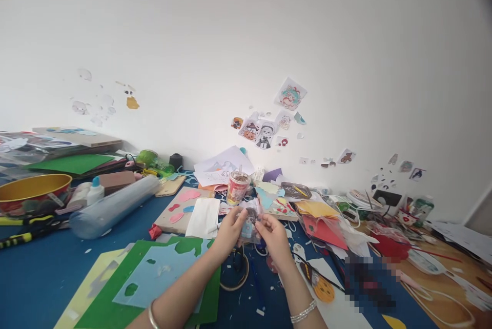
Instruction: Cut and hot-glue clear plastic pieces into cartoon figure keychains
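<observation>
A small cartoon figure picture in clear film (249,225) is held upright above the blue table. My left hand (231,226) pinches its left edge, and my right hand (275,235) grips its right edge between thumb and fingers. Directly behind it stands a red and yellow cup (238,188) with a straw. A white paper sheet (203,218) lies left of my left hand, over a board (171,220) with pink, red and blue felt pieces. Beneath my hands, a round ring-shaped object (241,284) is partly hidden.
Green felt (207,298) and cut light blue felt (154,278) lie front left. A clear plastic roll (115,209), a glue bottle (96,191) and a yellow-lined bowl (34,189) are farther left. Red felt (326,233) and an orange pumpkin piece (323,289) lie right. Cartoon cutouts (265,134) cling to the wall.
</observation>
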{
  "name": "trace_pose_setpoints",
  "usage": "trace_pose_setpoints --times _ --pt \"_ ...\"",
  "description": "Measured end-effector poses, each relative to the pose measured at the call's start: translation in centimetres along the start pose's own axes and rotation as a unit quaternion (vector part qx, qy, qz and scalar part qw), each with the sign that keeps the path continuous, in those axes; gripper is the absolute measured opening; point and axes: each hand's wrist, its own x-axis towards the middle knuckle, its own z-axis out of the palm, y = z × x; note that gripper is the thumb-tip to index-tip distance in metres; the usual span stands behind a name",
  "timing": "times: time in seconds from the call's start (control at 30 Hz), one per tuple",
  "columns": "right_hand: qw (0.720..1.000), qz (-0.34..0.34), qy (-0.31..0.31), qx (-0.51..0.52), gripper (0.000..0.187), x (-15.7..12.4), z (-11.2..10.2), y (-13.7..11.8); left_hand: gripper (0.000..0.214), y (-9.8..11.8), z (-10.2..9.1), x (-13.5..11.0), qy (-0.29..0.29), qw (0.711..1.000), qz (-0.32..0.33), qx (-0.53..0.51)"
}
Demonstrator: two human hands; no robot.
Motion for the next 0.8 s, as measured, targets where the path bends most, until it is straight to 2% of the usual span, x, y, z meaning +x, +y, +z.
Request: trace_pose_setpoints --times 0.17,0.23,0.33,0.4,0.43,0.5,0.6,0.73,0.8 --pt "0.999 -0.012 0.033 0.001 0.034 0.2 -0.4 0.2 0.035 -0.3 -0.2 0.2 -0.03 0.999 -0.004 0.025" --pt "0.999 -0.019 0.036 -0.012 0.033 0.2 -0.4 0.2 0.034 -0.4 -0.3 0.2 -0.02 0.998 -0.006 0.061" --pt "0.996 -0.046 0.037 -0.06 0.025 0.2 -0.6 -0.1 0.033 -0.2 -0.9 0.4 0.024 0.985 0.055 0.16" --pt "0.99 -0.06 0.012 -0.126 0.015 0.0 -1.0 -0.7 0.032 0.3 -1.7 0.5 0.024 0.964 0.098 0.245" --pt "0.984 -0.062 -0.014 -0.165 0.01 -0.2 -1.4 -1.1 0.033 0.6 -2.2 0.6 -0.005 0.954 0.106 0.28" --pt "0.969 -0.051 -0.085 -0.227 0.003 -0.6 -2.2 -2.1 0.035 1.6 -3.1 0.5 -0.107 0.938 0.109 0.312" --pt "0.954 -0.022 -0.167 -0.248 0.004 -1.5 -3.6 -3.5 0.037 3.1 -4.1 0.1 -0.239 0.927 0.086 0.276" --pt "0.948 0.047 -0.23 -0.213 0.005 -2.7 -5.2 -4.8 0.031 4.4 -4.1 -0.9 -0.363 0.911 0.0 0.193" --pt "0.94 0.067 -0.255 -0.215 0.007 -3.0 -5.5 -5.2 0.03 4.7 -4.0 -1.3 -0.396 0.901 -0.042 0.176"
